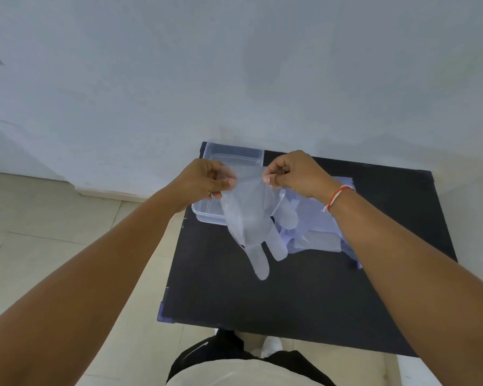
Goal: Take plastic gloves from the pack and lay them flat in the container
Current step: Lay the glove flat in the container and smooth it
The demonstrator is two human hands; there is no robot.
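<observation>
A clear plastic glove (251,218) hangs in the air over the black table, cuff up and fingers down. My left hand (204,179) pinches the cuff's left corner and my right hand (293,174) pinches its right corner. Behind the glove stands a clear rectangular container (232,156) at the table's far left; the glove and my left hand hide much of it. The bluish pack of gloves (318,229) lies on the table under my right wrist, partly hidden by my arm.
The black table (304,296) stands against a white wall (234,65). Its left edge and near edge border pale floor tiles (53,218). My legs and a white shoe (271,346) show just below the near edge.
</observation>
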